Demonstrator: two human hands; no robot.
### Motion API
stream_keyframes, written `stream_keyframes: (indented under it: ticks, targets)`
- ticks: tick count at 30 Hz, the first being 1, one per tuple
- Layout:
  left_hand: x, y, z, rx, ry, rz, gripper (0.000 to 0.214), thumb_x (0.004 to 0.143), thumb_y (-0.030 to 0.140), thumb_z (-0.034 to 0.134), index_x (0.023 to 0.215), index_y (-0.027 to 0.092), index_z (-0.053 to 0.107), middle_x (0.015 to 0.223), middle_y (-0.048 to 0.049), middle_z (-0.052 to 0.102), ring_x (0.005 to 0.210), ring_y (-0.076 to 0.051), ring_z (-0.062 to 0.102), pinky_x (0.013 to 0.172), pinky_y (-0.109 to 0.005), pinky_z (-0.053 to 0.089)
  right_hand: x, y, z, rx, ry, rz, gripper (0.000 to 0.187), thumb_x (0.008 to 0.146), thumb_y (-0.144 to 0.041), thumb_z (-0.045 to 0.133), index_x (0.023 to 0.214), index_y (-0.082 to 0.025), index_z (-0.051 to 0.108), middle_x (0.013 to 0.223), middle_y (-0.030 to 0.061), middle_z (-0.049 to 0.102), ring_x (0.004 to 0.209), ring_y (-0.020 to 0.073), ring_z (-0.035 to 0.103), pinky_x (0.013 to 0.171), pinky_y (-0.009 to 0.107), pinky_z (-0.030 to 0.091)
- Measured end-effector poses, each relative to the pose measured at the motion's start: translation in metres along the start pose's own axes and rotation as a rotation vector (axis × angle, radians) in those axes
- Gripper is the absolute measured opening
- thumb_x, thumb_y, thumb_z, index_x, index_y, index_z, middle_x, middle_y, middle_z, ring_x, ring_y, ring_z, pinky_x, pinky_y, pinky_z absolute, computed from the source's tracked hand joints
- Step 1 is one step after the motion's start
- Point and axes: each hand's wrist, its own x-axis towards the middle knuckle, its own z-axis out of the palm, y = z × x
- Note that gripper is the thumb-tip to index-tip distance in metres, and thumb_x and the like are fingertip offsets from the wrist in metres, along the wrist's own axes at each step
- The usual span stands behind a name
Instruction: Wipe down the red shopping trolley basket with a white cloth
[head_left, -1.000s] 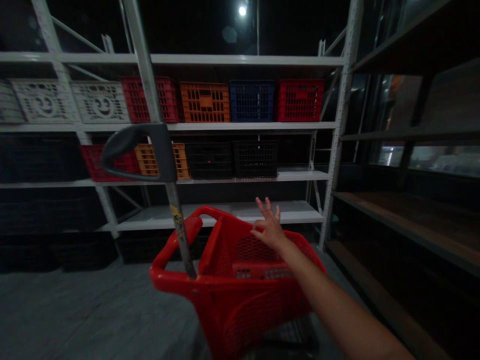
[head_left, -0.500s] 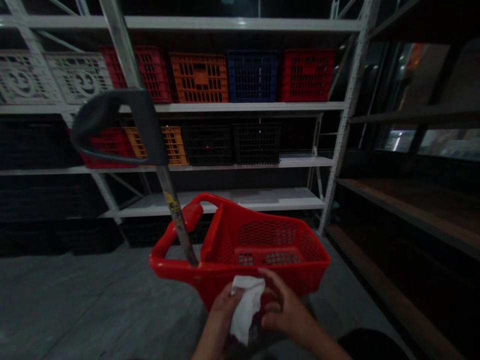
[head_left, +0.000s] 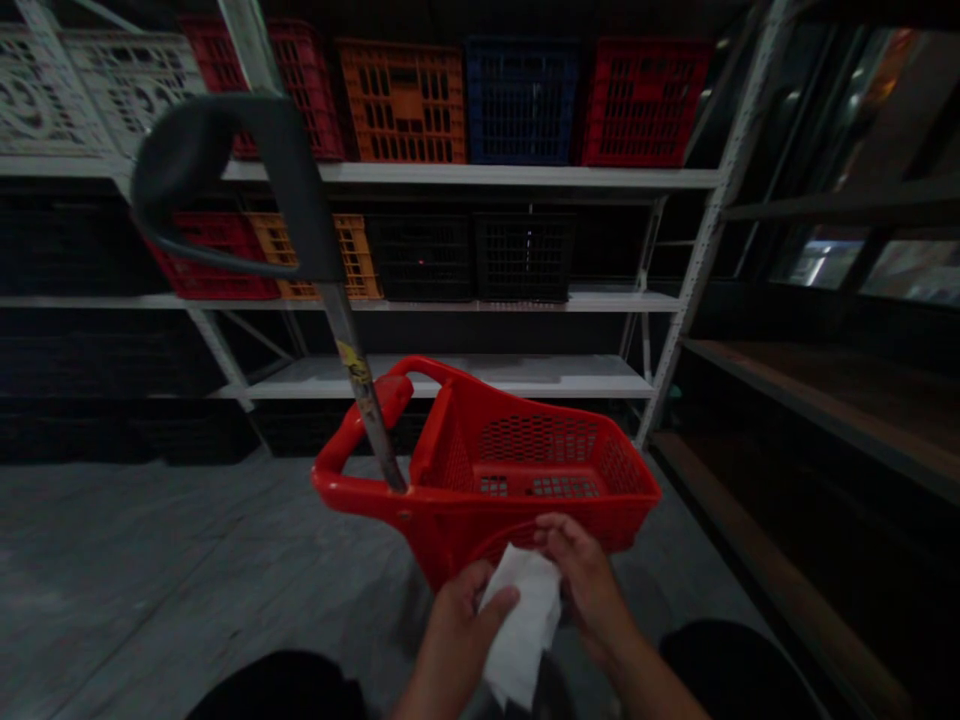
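Note:
A folded white tissue (head_left: 523,625) hangs in front of me, low in the head view. My left hand (head_left: 465,625) grips its left side, thumb lying across the front. At the upper right edge of the tissue is my right hand (head_left: 589,580), its fingers curled and closed against that edge; the fingertips partly hide behind it. Just beyond both hands stands a red plastic shopping basket cart (head_left: 525,510) with a mesh basket. Its long metal pole (head_left: 364,385) rises to the left and carries a dark grey loop handle (head_left: 300,190).
Behind the cart is a white metal rack (head_left: 525,177) with red, orange, blue and black crates, such as the orange crate (head_left: 405,105). Brown shelves (head_left: 817,400) line the right side. Grey concrete floor (head_left: 150,580) spreads to the left. My dark-clad knees show at the bottom.
My right hand's fingers, spread apart before, have curled in against the tissue's edge. Both hands and the tissue have shifted slightly right. The view has tilted down, so the rack sits higher.

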Motion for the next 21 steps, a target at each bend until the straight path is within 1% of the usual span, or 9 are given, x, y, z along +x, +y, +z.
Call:
stream_keyframes:
  ticks: [2, 4, 7, 9, 11, 14, 16, 18, 21]
  targets:
    - [-0.002, 0.000, 0.001, 0.075, 0.059, 0.090, 0.025, 0.074, 0.040, 0.051, 0.078, 0.016, 0.057, 0.067, -0.0003, 0.062, 0.059, -0.012, 0.053, 0.053, -0.021, 0.040, -0.010, 0.009, 0.007, 0.133, -0.095, 0.089, 0.040, 0.068, -0.048, 0.063, 0.096, -0.019, 0.058, 0.085, 0.0048, 0.064, 0.070, 0.0160, 0.059, 0.064, 0.028, 0.045]
    - [-0.002, -0.002, 0.001, 0.249, 0.136, 0.206, 0.025, 0.077, 0.040, 0.049, 0.079, 0.018, 0.059, 0.072, -0.0020, 0.063, 0.068, -0.014, 0.055, 0.062, -0.024, 0.042, -0.020, 0.022, 0.013, 0.202, -0.139, 0.159, 0.039, 0.066, -0.043, 0.067, 0.094, -0.017, 0.059, 0.083, 0.0061, 0.065, 0.071, 0.0177, 0.061, 0.067, 0.030, 0.046]
    - [0.000, -0.007, -0.004, 0.531, 0.168, 0.324, 0.025, 0.080, 0.036, 0.044, 0.069, 0.019, 0.058, 0.068, -0.0021, 0.060, 0.068, -0.014, 0.054, 0.067, -0.026, 0.042, -0.025, 0.037, 0.011, 0.204, -0.016, 0.168, 0.039, 0.058, -0.039, 0.073, 0.085, -0.015, 0.059, 0.073, 0.0052, 0.066, 0.066, 0.0199, 0.062, 0.064, 0.032, 0.047]
    - [0.002, -0.009, -0.015, 0.636, 0.216, 0.407, 0.021, 0.081, 0.033, 0.043, 0.071, 0.019, 0.056, 0.073, -0.0027, 0.060, 0.072, -0.014, 0.055, 0.070, -0.028, 0.044, -0.020, 0.038, 0.001, 0.128, 0.085, 0.128, 0.039, 0.059, -0.041, 0.071, 0.086, -0.016, 0.058, 0.074, 0.0052, 0.066, 0.065, 0.0205, 0.062, 0.062, 0.033, 0.048]
    - [0.004, -0.007, -0.034, 0.700, 0.381, 0.546, 0.015, 0.079, 0.031, 0.048, 0.085, 0.019, 0.055, 0.092, -0.0054, 0.060, 0.089, -0.017, 0.054, 0.080, -0.033, 0.043, -0.009, 0.028, -0.016, -0.042, 0.146, 0.019, 0.035, 0.062, -0.037, 0.069, 0.089, -0.017, 0.057, 0.076, 0.0044, 0.066, 0.066, 0.0200, 0.062, 0.062, 0.033, 0.049]
    - [0.012, 0.006, -0.068, 0.778, 0.703, 0.714, 0.036, 0.073, 0.030, 0.056, 0.106, 0.017, 0.047, 0.113, -0.0101, 0.052, 0.111, -0.022, 0.045, 0.095, -0.041, 0.035, 0.015, 0.002, -0.041, -0.377, 0.173, -0.234, 0.020, 0.067, -0.025, 0.060, 0.086, -0.017, 0.061, 0.081, 0.0053, 0.067, 0.073, 0.0207, 0.062, 0.067, 0.033, 0.049]
    - [0.022, 0.018, -0.087, 0.845, 0.859, 0.739, 0.046, 0.072, 0.032, 0.057, 0.112, 0.014, 0.042, 0.117, -0.0132, 0.049, 0.117, -0.024, 0.040, 0.099, -0.044, 0.031, 0.031, -0.014, -0.051, -0.618, 0.175, -0.435, 0.026, 0.069, -0.018, 0.050, 0.091, -0.017, 0.064, 0.094, 0.0073, 0.066, 0.087, 0.0222, 0.061, 0.078, 0.036, 0.047]
    - [0.033, 0.030, -0.099, 0.950, 0.948, 0.695, 0.051, 0.074, 0.036, 0.055, 0.115, 0.011, 0.039, 0.118, -0.0159, 0.049, 0.121, -0.027, 0.036, 0.101, -0.048, 0.024, 0.044, -0.020, -0.054, -0.891, 0.139, -0.632, 0.040, 0.069, -0.011, 0.044, 0.103, -0.021, 0.063, 0.109, 0.0063, 0.062, 0.103, 0.0219, 0.055, 0.092, 0.039, 0.039]
    - [0.046, 0.040, -0.104, 1.153, 0.907, 0.556, 0.038, 0.077, 0.043, 0.047, 0.100, 0.014, 0.050, 0.103, -0.0133, 0.059, 0.112, -0.028, 0.044, 0.102, -0.052, 0.015, 0.055, -0.008, -0.050, -1.247, 0.004, -0.781, 0.050, 0.070, -0.007, 0.043, 0.115, -0.024, 0.056, 0.119, 0.0041, 0.057, 0.112, 0.0209, 0.049, 0.098, 0.042, 0.034]
